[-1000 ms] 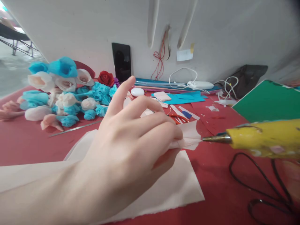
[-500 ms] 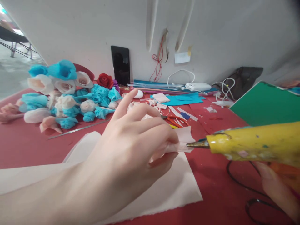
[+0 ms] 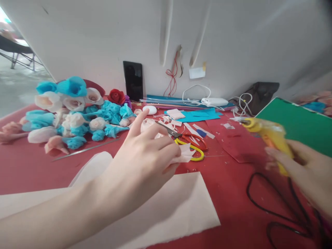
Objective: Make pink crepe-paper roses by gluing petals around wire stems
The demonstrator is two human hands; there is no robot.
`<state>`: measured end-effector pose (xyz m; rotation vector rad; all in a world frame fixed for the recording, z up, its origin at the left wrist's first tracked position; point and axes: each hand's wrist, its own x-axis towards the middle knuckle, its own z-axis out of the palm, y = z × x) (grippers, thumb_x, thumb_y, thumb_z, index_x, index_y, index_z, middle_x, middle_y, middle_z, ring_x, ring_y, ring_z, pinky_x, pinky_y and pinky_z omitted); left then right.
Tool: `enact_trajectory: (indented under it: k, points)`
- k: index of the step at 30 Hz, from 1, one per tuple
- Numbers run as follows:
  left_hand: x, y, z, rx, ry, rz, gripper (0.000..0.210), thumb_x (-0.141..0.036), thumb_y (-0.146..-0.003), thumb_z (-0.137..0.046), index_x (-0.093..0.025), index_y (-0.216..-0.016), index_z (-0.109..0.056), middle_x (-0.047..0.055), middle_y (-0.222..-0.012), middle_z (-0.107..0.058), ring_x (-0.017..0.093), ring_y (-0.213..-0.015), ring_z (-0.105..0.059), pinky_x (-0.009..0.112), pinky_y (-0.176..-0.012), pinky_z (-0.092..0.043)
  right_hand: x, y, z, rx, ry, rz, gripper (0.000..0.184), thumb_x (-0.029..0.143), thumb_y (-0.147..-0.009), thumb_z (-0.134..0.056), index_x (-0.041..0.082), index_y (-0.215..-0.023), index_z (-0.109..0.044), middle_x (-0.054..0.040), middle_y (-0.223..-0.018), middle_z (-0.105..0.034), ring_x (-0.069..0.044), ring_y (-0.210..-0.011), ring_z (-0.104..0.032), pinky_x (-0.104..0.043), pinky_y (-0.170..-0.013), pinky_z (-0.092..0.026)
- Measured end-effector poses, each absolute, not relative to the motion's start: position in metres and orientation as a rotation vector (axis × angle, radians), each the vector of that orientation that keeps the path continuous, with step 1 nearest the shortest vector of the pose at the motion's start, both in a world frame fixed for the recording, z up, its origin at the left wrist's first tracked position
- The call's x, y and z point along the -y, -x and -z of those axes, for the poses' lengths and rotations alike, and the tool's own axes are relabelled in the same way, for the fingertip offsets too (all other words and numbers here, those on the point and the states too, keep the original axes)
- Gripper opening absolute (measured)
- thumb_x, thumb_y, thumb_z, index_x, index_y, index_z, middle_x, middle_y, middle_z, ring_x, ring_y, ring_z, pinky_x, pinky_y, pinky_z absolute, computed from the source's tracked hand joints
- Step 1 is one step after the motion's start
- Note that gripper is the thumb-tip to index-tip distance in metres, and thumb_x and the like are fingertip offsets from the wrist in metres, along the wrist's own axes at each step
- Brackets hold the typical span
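Over the big pale paper sheet (image 3: 178,211), the left grip (image 3: 144,164) is pinched closed on a small pale pink paper piece (image 3: 185,154). The free end of that piece sticks out to the right of the fingers. The little finger points up, away from the others.

Well apart, to the right of the left grip, the right grip (image 3: 308,169) is wrapped around the handle of a yellow glue gun (image 3: 275,133). It is a bit blurry there. The gun's tip points left and is not touching the pink piece. A black cord (image 3: 272,219) makes loops below the right grip, and a green board (image 3: 295,119) leans behind it.

Just past the left grip, scissors (image 3: 198,155) with red and yellow handles lie on the red worktop (image 3: 233,193), partly behind the pink piece. Farther past it are bright blue paper (image 3: 203,116) and a round white thing (image 3: 149,110).

To the left of the left grip is a big heap of paper flowers (image 3: 74,121), blue, white and peach. A thin metal strip (image 3: 85,151) lies between the heap and the left grip. Behind the grip, far back, a black phone (image 3: 133,81) stands against the wall (image 3: 85,41).
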<state>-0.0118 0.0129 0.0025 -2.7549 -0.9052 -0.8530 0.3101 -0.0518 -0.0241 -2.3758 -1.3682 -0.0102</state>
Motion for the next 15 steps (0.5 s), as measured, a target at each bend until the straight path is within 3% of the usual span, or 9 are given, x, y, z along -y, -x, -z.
enact_trajectory:
  k: [3,10,13,15]
  points:
    - [-0.014,0.012,-0.004,0.925,2.797,0.88,0.023,-0.014,-0.082,-0.052,-0.022,-0.062,-0.062,-0.005,-0.068,-0.064,0.015,-0.075,-0.054,0.051,-0.108,-0.019,0.027,-0.322,0.028,1.331,2.545,-0.09,0.025,0.038,-0.086,-0.046,0.016,-0.091,-0.057,-0.0037,-0.072,-0.058,-0.019,-0.066,-0.055,-0.026,-0.058,-0.041]
    - [-0.014,0.012,-0.01,0.98,2.9,1.026,0.015,-0.012,-0.075,-0.058,-0.021,-0.065,-0.065,-0.004,-0.066,-0.064,0.015,-0.072,-0.053,0.047,-0.099,-0.031,0.009,-0.342,0.058,1.436,2.718,-0.069,0.024,0.037,-0.088,-0.057,0.013,-0.087,-0.057,-0.0024,-0.08,-0.056,-0.014,-0.075,-0.055,-0.03,-0.073,-0.047]
    - [-0.011,0.011,-0.015,0.94,2.926,1.055,0.017,-0.008,-0.074,-0.057,-0.02,-0.064,-0.065,-0.004,-0.066,-0.064,0.014,-0.07,-0.053,0.046,-0.097,-0.032,0.014,-0.336,0.048,1.498,2.594,0.144,0.034,0.046,-0.082,-0.058,0.013,-0.083,-0.056,-0.0103,-0.092,-0.056,-0.024,-0.089,-0.055,-0.042,-0.081,-0.046]
    - [-0.009,0.01,-0.018,0.932,2.924,1.083,0.018,-0.006,-0.073,-0.056,-0.019,-0.064,-0.065,-0.004,-0.066,-0.064,0.014,-0.07,-0.054,0.047,-0.1,-0.029,0.023,-0.32,0.029,1.531,2.38,0.364,0.038,0.052,-0.084,-0.045,0.015,-0.087,-0.054,-0.0167,-0.106,-0.051,-0.034,-0.105,-0.047,-0.05,-0.088,-0.041]
